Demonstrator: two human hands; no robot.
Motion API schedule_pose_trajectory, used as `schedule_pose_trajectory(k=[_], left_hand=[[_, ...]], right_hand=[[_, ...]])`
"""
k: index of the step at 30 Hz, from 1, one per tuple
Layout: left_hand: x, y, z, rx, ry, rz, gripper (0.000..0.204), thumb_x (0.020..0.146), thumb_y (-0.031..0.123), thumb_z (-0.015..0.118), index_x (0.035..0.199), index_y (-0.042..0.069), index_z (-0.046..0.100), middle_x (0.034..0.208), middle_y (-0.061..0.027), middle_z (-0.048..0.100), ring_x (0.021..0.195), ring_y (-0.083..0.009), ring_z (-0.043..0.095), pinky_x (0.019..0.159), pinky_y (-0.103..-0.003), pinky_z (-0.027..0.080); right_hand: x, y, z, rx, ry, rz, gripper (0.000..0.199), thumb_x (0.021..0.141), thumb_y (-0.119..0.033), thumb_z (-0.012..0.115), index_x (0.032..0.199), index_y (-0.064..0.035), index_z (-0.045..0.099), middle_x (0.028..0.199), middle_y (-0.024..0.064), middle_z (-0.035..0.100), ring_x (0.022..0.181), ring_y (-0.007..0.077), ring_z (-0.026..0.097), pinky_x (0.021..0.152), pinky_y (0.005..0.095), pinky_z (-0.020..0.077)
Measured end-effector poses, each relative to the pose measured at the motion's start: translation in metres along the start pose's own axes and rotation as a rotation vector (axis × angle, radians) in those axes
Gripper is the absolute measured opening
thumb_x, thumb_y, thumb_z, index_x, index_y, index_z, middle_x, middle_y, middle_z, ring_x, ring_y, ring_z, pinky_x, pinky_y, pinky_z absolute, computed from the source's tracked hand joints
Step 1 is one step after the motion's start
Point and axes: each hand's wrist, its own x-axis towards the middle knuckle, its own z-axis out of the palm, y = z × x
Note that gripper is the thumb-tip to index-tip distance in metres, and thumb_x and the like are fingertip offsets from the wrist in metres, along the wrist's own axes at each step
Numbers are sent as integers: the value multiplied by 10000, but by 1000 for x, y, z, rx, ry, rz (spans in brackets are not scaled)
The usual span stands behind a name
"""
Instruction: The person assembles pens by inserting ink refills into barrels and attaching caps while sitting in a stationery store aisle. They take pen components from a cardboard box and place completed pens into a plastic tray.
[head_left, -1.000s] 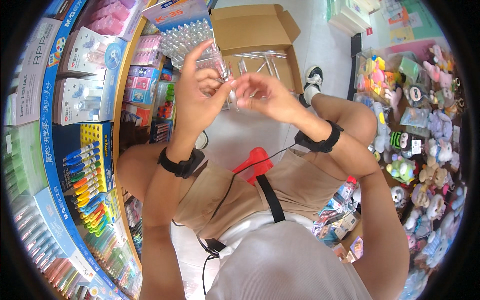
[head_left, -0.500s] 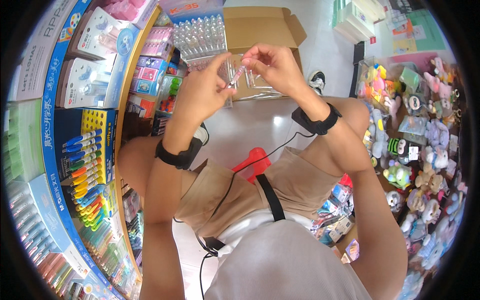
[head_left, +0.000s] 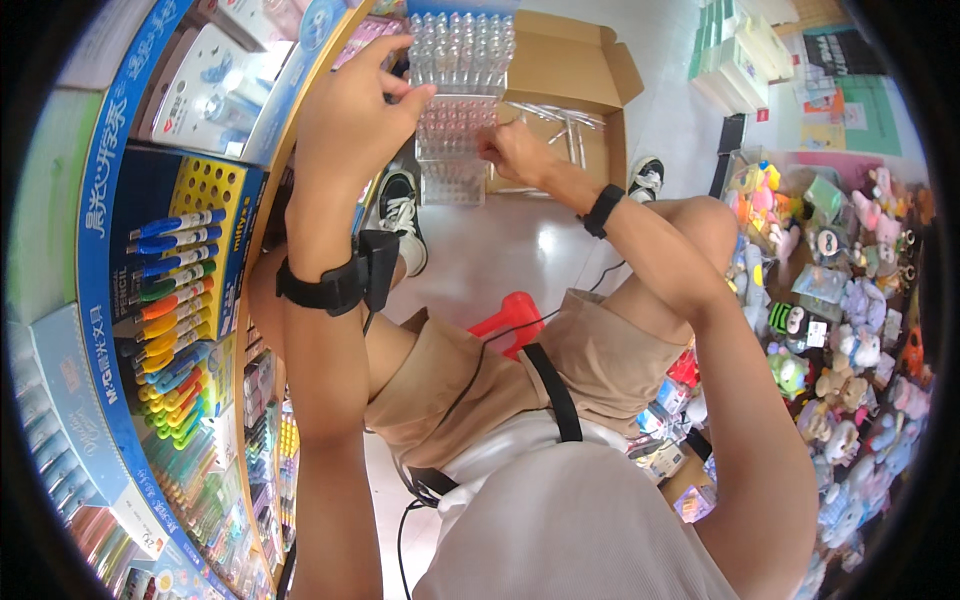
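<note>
My left hand (head_left: 358,105) is raised to the shelf edge, its fingertips on the side of a clear display rack (head_left: 455,110) full of upright transparent pens. My right hand (head_left: 512,152) reaches in from the right, its fingers pinched against the lower rows of the same rack; what it pinches is too small to make out. An open cardboard box (head_left: 570,75) with clear-wrapped pen bundles lies on the floor just behind the rack. Both wrists wear black bands.
Shelves of coloured pens and markers (head_left: 175,300) run along the left. A red stool (head_left: 512,315) shows between my knees. Plush toys and small figures (head_left: 850,300) crowd the right side. White boxes (head_left: 745,55) stand far right on the pale floor.
Both hands have gone up and forward from in front of my chest to the clear pen rack, the left one to its side, the right one to its lower rows.
</note>
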Motion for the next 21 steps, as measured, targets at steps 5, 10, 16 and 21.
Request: schedule_pose_trajectory(k=[5,10,16,21], left_hand=[[1,-5,2,-96,84,47,422,744,213,739,1143,112,649,778,-92,703,680,-248,668,642,-336,508],[0,-5,3,-33,85,96,409,808,186,712,1199,116,616,836,-88,713,591,-122,617,555,-272,463],[-1,-3,5,-24,48,72,406,814,193,702,1205,122,618,833,-74,710,616,-143,637,580,-279,480],[-1,0,5,-2,26,58,408,810,196,701,1204,129,620,843,-75,711,635,-164,649,603,-293,493]], right_hand=[[-1,6,15,28,-20,0,68,791,-35,630,851,-5,619,765,194,655,718,374,641,657,422,506],[-3,3,23,-72,-7,6,67,810,-70,606,846,-14,619,762,197,651,734,380,644,667,435,512],[-9,1,34,-213,-124,16,102,832,-116,556,840,-28,608,760,197,652,739,386,647,668,458,521],[-8,-2,40,-234,-166,21,114,833,-134,549,847,-28,590,774,203,653,742,390,648,667,473,524]])
